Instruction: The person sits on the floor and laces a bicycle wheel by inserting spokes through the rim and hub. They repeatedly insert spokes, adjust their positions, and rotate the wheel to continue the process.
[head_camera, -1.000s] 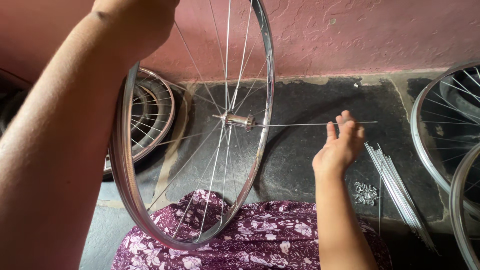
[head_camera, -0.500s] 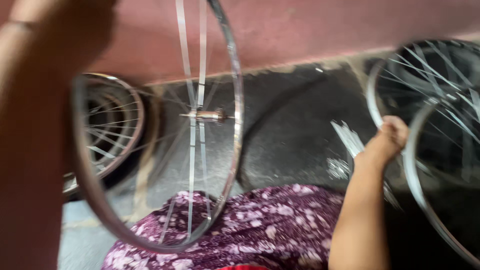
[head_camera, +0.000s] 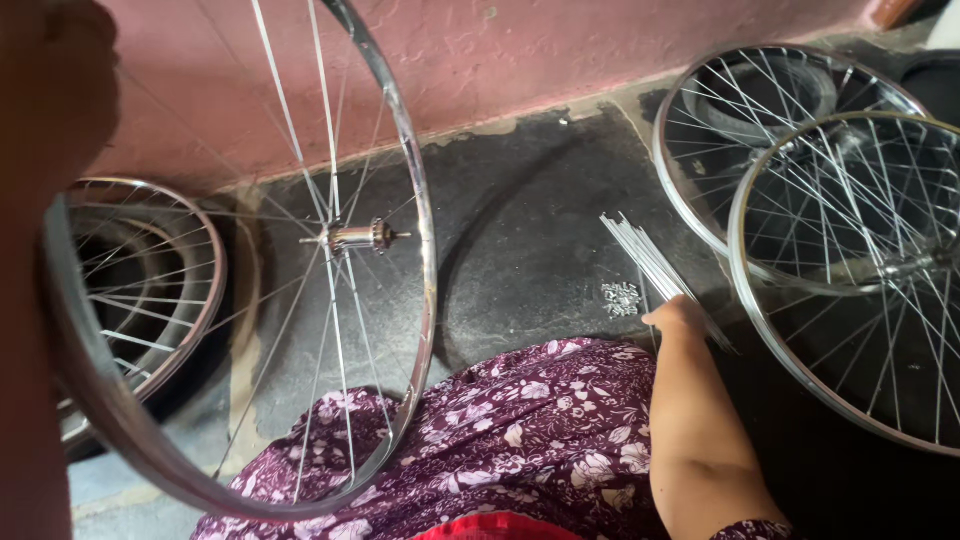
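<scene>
Steadying the upright wheel rim (head_camera: 425, 260) on the lap by its top, the left hand (head_camera: 60, 90) grips closed while the right hand (head_camera: 680, 315) reaches the loose spokes (head_camera: 655, 265) on the floor (head_camera: 530, 230), fingers hidden, closure unclear.

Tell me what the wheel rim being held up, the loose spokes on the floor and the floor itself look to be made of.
Wheel rim: apparently bright metal, probably plated steel or aluminium, with a shiny, mirror-like gleam.
Loose spokes: thin silvery metal wire, straight and glinting.
Floor: looks like dark, rough cement or stone, matte and stained.
</scene>
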